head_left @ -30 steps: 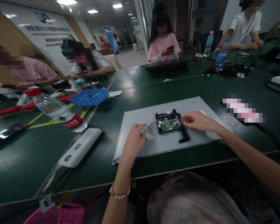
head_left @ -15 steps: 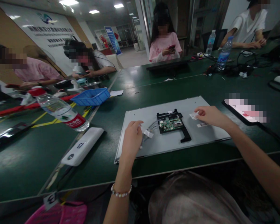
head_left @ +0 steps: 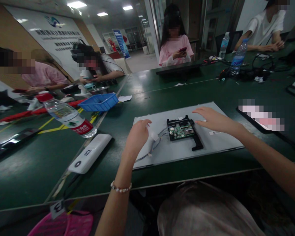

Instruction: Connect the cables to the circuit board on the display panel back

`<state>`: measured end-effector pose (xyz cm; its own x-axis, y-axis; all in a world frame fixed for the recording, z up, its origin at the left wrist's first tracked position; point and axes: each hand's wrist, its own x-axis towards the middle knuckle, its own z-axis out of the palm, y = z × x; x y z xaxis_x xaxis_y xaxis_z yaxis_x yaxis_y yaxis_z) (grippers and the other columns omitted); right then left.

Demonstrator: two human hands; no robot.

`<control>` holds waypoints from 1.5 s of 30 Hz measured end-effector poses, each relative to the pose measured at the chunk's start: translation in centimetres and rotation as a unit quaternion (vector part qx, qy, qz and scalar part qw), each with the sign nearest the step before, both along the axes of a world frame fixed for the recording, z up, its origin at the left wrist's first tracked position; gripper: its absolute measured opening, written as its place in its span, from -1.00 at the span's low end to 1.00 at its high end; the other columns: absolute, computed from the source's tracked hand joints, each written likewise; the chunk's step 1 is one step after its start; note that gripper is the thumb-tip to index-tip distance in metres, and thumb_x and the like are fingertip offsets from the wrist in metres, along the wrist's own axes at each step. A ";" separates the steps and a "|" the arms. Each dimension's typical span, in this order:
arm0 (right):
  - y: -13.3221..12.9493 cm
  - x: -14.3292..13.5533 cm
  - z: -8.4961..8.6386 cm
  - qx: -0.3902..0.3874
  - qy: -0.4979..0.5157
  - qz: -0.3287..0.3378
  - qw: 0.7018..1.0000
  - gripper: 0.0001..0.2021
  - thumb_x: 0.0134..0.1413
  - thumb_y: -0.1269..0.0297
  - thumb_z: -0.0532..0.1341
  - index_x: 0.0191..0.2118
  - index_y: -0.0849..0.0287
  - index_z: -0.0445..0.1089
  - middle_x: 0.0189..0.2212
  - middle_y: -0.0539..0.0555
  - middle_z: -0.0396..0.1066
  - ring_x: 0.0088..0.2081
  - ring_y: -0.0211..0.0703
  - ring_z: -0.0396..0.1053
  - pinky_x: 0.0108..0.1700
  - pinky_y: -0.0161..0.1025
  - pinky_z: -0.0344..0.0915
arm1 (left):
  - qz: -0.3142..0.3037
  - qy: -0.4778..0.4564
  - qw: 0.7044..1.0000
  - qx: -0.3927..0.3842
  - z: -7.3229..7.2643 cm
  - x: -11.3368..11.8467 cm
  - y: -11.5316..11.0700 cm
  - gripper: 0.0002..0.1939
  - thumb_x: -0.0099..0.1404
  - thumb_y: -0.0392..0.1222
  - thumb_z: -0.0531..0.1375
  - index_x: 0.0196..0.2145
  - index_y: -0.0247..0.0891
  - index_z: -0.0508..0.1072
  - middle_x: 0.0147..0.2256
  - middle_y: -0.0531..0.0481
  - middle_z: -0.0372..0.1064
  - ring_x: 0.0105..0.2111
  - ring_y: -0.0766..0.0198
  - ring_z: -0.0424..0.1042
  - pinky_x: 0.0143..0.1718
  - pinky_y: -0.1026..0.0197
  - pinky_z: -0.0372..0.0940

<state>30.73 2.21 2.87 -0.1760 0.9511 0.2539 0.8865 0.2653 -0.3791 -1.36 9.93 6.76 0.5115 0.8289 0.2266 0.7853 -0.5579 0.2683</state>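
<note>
A flat grey panel (head_left: 159, 156) lies on the table in front of me. On its middle sits a black plastic bracket (head_left: 198, 142) holding a green circuit board (head_left: 182, 131). Grey cables (head_left: 158, 141) with a white tag (head_left: 153, 134) run from the board's left side. My left hand (head_left: 138, 135) is over the panel's left part, beside the cables, its fingers loosely curved and apart. Over the right part hovers my right hand (head_left: 212, 120), open, fingertips near the bracket's upper right corner. A small white label (head_left: 214, 132) shows on the panel below it.
To the left are a white power bank (head_left: 90, 154), a tilted water bottle (head_left: 70, 114) and a blue basket (head_left: 99, 102). A phone (head_left: 260, 118) with a cable lies to the right. People sit across the table (head_left: 147, 105). A pink basket (head_left: 71, 224) is below the edge.
My right hand has moved left toward the bracket and its fingers have spread from a pinch at a white label. My left hand has shifted slightly up and left, its fingers opening.
</note>
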 end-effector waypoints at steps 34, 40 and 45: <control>5.4 -4.2 -2.0 0.041 0.024 0.054 0.997 -0.74 0.18 0.34 0.12 -0.09 0.20 0.49 -0.10 0.12 0.51 -0.06 -0.03 0.42 0.03 -0.12 0.28 | -0.115 0.081 0.984 0.112 -3.5 0.9 0.3 -0.65 0.38 -0.10 0.03 0.08 -0.19 0.31 0.18 -0.16 0.10 0.22 -0.01 0.02 0.20 -0.14 0.00; 5.0 -3.2 -1.9 0.047 0.018 0.048 0.998 -0.72 0.16 0.32 0.15 -0.04 0.20 0.46 -0.07 0.16 0.49 -0.04 0.00 0.41 0.03 -0.09 0.28 | -0.110 0.082 0.984 0.115 -3.6 0.9 0.2 -0.66 0.37 -0.11 0.04 0.07 -0.19 0.31 0.18 -0.16 0.10 0.21 0.00 0.04 0.20 -0.13 0.00; 5.3 -2.9 -2.2 0.024 0.002 0.044 0.999 -0.76 0.16 0.34 0.13 -0.14 0.18 0.51 -0.17 0.12 0.53 -0.12 -0.03 0.44 -0.03 -0.12 0.31 | -0.106 0.083 0.984 0.114 -3.6 0.7 0.2 -0.65 0.38 -0.09 0.02 0.08 -0.18 0.31 0.18 -0.16 0.11 0.20 0.01 0.05 0.19 -0.12 0.01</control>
<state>27.86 7.53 0.71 -0.2575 0.9186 0.2999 0.8576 0.3602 -0.3671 -0.61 10.17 3.15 0.7133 0.6370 0.2924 0.6672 -0.7449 -0.0047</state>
